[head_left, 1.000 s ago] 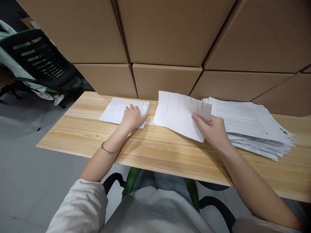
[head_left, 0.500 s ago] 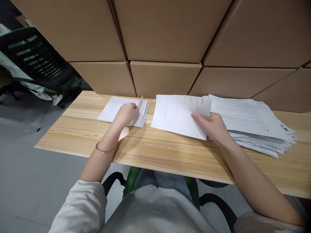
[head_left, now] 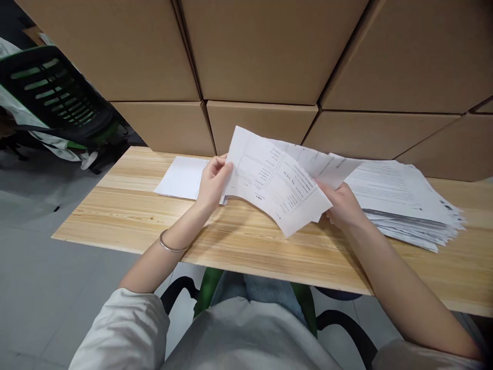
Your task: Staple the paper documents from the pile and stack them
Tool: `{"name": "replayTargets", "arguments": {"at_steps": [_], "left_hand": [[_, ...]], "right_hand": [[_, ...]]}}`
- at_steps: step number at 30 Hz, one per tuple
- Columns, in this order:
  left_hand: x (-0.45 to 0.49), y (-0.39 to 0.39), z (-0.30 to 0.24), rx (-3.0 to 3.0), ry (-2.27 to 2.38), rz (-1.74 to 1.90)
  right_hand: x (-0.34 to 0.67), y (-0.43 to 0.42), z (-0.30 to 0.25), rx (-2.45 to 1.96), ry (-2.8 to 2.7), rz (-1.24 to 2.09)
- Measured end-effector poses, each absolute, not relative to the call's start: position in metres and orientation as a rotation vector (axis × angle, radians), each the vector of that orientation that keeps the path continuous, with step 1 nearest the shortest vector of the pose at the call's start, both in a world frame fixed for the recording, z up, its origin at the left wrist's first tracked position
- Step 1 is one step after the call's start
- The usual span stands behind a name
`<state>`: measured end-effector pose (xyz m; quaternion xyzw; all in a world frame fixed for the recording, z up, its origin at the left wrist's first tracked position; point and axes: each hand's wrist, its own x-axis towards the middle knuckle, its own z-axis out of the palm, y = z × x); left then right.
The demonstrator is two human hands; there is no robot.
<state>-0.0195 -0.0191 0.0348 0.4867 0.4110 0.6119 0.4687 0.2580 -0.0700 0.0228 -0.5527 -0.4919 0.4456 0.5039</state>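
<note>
A printed sheet of paper (head_left: pixel 269 180) spans the space between my hands, its near edge bowed. My left hand (head_left: pixel 213 182) pinches its left end between thumb and fingers. My right hand (head_left: pixel 342 203) grips its right end together with another printed sheet (head_left: pixel 331 167) that lies behind it. Below and beyond my left hand, a small stack of white paper (head_left: pixel 179 177) rests on the table, partly covered by the hand. Beside my right hand, a thick, uneven pile of printed papers (head_left: pixel 396 190) lies on the table.
Large cardboard boxes (head_left: pixel 262 46) form a wall along the back of the wooden table (head_left: pixel 111 213). A black and green chair (head_left: pixel 57 97) stands on the floor at the far left. The table's front edge runs just ahead of my lap.
My left hand has come off the small stack, moved right and taken the left end of a sheet. The papers in my right hand are now lifted, bent and fanned apart.
</note>
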Motion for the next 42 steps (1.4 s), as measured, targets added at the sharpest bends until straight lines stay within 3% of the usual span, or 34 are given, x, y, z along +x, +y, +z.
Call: {"name": "replayTargets", "arguments": {"at_steps": [8, 15, 22, 42], "left_hand": [[-0.012, -0.018, 0.011, 1.196, 0.947, 1.437], [-0.013, -0.019, 0.006, 1.512, 0.863, 1.493], [-0.012, -0.021, -0.001, 1.649, 0.907, 1.377], [-0.008, -0.017, -0.013, 1.587, 0.962, 1.39]], "right_hand": [[0.257, -0.069, 0.023, -1.162, -1.326, 1.024], [0.257, -0.076, 0.024, -1.375, -1.373, 0.593], [0.26, -0.073, 0.036, -1.267, -1.597, 0.636], [0.248, -0.074, 0.028, -1.4, -1.367, 0.762]]}}
